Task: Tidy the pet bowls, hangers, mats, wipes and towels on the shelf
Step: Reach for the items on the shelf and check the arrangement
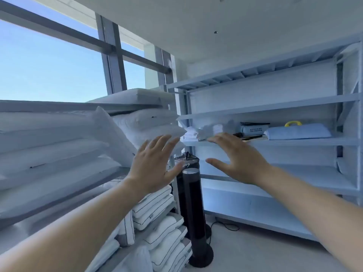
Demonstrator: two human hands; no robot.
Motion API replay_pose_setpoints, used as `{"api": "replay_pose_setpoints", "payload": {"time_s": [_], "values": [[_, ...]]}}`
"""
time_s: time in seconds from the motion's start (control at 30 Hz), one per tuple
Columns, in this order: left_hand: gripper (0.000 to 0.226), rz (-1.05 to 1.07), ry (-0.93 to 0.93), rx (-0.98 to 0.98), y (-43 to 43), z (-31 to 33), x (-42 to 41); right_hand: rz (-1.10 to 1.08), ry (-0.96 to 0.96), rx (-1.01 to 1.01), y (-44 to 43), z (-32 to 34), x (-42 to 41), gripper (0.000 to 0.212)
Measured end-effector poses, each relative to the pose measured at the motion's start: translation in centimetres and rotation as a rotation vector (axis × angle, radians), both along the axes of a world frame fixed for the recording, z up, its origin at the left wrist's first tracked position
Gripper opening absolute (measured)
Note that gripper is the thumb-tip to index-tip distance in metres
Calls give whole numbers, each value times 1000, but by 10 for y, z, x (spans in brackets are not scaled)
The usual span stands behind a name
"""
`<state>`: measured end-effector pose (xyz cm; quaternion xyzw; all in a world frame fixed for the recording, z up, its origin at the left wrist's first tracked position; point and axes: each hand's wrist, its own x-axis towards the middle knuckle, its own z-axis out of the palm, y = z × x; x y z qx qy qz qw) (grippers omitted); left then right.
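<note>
Your left hand and right hand, both spread flat and holding nothing, are raised before the shelf. The white cloths lie on its middle board, just past your right fingertips; the folded blue cloth lies on the same board, well to the right.

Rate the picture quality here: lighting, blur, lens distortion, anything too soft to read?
Head view: daylight through the window gives a cold blue cast, without harsh glare; the wide lens skews the shelf rails; the white pile on it is too soft to identify; the left hand and right hand, both spread open, are slightly smeared.
</note>
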<state>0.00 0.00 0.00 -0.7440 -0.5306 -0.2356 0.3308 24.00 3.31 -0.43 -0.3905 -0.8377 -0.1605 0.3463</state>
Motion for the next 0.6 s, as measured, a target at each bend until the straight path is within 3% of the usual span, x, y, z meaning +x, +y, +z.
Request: {"api": "replay_pose_setpoints", "payload": {"time_s": [0.2, 0.4, 0.6], "values": [[69, -24, -16, -71, 77, -37, 64, -32, -55, -32, 64, -37, 52, 73], [75, -112, -143, -177, 149, -64, 160, -78, 24, -108, 124, -61, 142, 65], [74, -200, -104, -243, 210, -85, 256, -182, 26, -188, 164, -85, 234, 62]]}}
